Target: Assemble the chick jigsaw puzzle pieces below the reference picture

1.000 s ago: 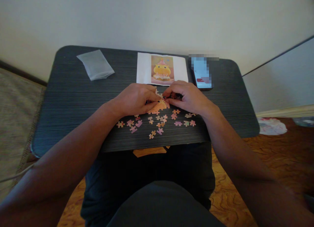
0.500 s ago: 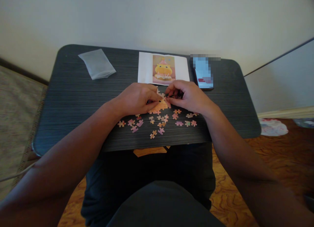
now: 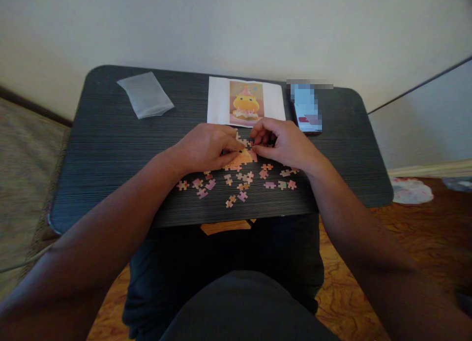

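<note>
My left hand rests with fingers curled on the left part of a small joined patch of orange and pink puzzle pieces on the dark table. My right hand is beside it, its fingertips pinched on a small puzzle piece at the top of the patch. Several loose puzzle pieces lie scattered just below both hands. A printed picture of a yellow figure lies flat behind the hands.
A clear plastic bag lies at the back left of the table. A phone lies to the right of the picture. A wall stands behind the table. The wood floor and a white cloth are at the right.
My right hand has drawn its fingers in a little and shifted slightly up over the patch. My left hand has stayed put.
</note>
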A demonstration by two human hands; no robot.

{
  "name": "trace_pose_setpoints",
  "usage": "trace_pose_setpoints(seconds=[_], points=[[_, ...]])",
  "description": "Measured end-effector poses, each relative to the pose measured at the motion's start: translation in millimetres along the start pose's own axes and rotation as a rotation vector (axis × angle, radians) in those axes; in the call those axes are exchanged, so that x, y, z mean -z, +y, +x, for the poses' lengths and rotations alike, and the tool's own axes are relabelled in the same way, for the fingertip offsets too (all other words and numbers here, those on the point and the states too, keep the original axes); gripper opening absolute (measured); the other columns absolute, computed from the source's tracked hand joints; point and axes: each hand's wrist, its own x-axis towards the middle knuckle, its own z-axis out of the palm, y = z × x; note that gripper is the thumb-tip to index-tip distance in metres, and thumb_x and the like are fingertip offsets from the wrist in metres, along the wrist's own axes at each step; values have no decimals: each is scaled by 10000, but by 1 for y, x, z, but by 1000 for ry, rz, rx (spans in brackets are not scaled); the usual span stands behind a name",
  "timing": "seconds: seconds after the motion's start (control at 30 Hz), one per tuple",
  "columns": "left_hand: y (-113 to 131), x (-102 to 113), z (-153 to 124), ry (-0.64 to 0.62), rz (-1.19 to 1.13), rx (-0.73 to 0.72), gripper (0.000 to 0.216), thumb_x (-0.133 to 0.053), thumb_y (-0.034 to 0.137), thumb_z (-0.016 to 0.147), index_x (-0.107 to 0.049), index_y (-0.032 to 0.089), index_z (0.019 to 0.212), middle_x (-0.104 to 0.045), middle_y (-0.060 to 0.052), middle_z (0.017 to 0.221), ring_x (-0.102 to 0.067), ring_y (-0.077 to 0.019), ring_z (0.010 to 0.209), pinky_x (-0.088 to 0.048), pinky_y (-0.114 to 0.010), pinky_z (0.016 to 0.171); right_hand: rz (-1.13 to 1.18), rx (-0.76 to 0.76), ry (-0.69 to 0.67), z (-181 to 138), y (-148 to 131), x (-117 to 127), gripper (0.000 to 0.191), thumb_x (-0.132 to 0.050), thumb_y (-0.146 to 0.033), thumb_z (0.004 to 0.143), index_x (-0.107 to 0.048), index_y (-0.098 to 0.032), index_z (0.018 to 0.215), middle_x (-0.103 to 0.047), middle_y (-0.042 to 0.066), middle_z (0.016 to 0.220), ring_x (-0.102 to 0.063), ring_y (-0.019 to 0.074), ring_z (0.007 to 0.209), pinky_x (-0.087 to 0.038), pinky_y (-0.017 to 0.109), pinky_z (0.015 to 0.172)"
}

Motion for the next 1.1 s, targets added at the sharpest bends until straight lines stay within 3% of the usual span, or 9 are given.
trace_pose_setpoints(seconds=[0.27, 0.47, 0.73, 1.1], points=[[0, -1, 0, 4, 6, 3, 344, -617, 335, 1138, -949, 243, 1120, -856, -58, 1009, -785, -217, 883, -541, -354, 754, -49, 24, 23, -1, 1, 3, 214, -839, -245, 945, -749, -263, 1138, -802, 38, 1100, -736, 236, 967, -582, 438, 896], [1, 1, 0, -13, -5, 30, 329, -640, 323, 1121, -961, 248, 1129, -855, -62, 1009, -771, -212, 856, -530, -356, 740, -77, -2, -7, 0, 3, 4, 214, -835, -237, 952, -741, -274, 1141, -798, 25, 1039, -742, 239, 938, -581, 438, 867], [0, 0, 1, -13, -11, 27, 332, -634, 333, 1129, -955, 246, 1134, -877, -62, 1029, -809, -228, 902, -562, -359, 766, -11, 5, -23, -2, 3, 4, 269, -849, -258, 977, -696, -300, 1194, -794, 16, 1112, -725, 227, 965, -580, 424, 863], [1, -1, 0, 18, -42, 8, 343, -638, 324, 1123, -955, 264, 1240, -895, -57, 1052, -813, -218, 895, -565, -344, 763, 10, -34, -34, -1, -4, 3, 380, -925, -279, 921, -663, -300, 1196, -760, -4, 1031, -680, 207, 901, -539, 401, 788]])
